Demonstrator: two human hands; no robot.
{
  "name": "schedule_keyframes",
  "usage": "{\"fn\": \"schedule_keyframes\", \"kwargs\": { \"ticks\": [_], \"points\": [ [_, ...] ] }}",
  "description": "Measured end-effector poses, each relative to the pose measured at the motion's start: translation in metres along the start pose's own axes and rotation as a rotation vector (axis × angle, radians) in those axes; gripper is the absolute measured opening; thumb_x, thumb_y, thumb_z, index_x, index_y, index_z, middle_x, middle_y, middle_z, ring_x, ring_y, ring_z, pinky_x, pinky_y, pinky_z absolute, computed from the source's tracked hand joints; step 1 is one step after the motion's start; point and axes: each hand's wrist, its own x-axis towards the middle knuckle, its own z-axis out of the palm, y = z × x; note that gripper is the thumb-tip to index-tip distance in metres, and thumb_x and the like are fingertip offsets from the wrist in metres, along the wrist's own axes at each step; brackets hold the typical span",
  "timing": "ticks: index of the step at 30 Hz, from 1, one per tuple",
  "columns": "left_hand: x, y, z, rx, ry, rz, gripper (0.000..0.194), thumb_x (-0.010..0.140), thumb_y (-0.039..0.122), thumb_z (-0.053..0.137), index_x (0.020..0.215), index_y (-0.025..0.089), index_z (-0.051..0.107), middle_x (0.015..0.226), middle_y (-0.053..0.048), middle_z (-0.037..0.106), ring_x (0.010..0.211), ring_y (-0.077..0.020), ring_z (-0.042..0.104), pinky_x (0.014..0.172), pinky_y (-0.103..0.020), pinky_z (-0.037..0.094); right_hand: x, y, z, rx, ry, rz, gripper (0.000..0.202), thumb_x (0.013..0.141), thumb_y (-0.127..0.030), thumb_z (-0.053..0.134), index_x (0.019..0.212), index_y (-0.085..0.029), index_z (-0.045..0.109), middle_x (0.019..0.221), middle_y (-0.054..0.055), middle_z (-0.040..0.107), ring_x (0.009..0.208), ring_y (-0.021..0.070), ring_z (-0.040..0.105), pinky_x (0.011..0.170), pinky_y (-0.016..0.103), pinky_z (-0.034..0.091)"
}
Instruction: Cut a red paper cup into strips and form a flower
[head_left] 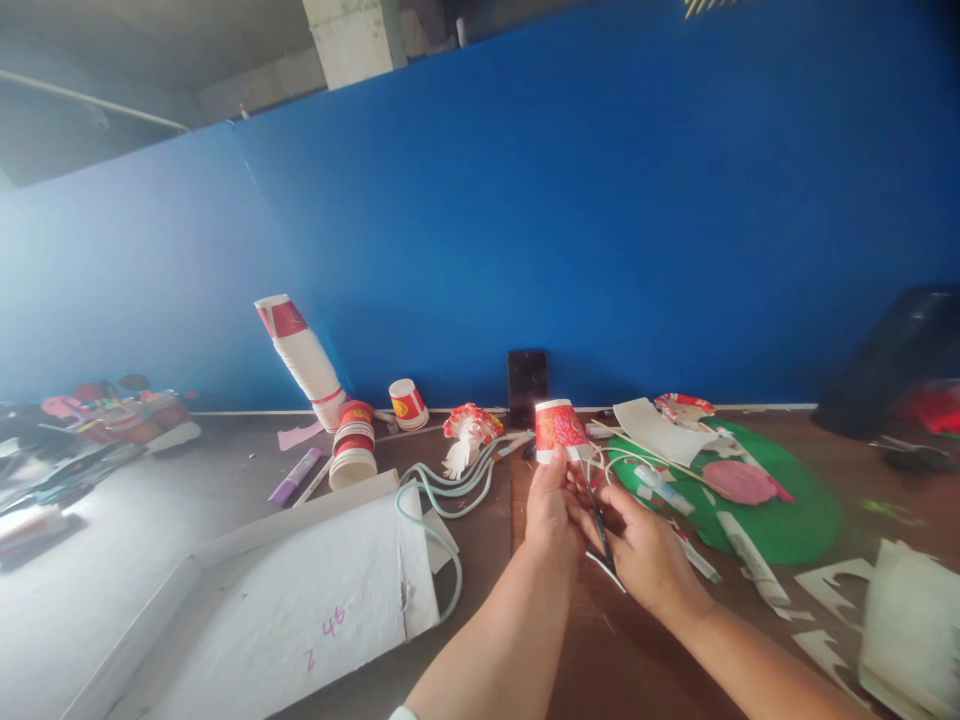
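My left hand (549, 500) is closed on a red patterned paper cup (561, 428), held up with its narrower end on top. Close beside it, my right hand (643, 545) is closed around dark scissors (598, 515), whose blades point up toward the cup's lower edge. Whether the blades touch the cup I cannot tell, since fingers partly hide them. A thin white strip (606, 573) sticks out below the right hand. Behind the cup, a dark phone (527, 385) leans upright against the blue partition.
Left of my hands stand a white box (300, 600), pale cables (450, 490), stacked paper cups (309, 365), a single cup (409, 405) and a cut red-and-white cup (471, 430). To the right, a green sheet (795, 500) carries glue tubes, sticks and paper scraps. A blue partition (600, 200) closes the back.
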Motion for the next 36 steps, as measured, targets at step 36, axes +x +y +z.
{"fn": "schedule_keyframes", "kwargs": {
  "ticks": [36],
  "points": [
    [0.0017,0.0015,-0.0035,0.071,-0.003,-0.079,0.032,0.072,0.042,0.072,0.071,0.014,0.055,0.056,0.0,0.052,0.045,-0.0115,0.05,0.049,-0.024,0.042,-0.0012,0.0018,0.0041,0.069,-0.014,0.014,0.025,0.084,-0.047,0.056,0.089,-0.023,0.061,0.066,0.0,0.068,0.059,0.018,0.062,0.055,0.026,0.046]
  ]
}}
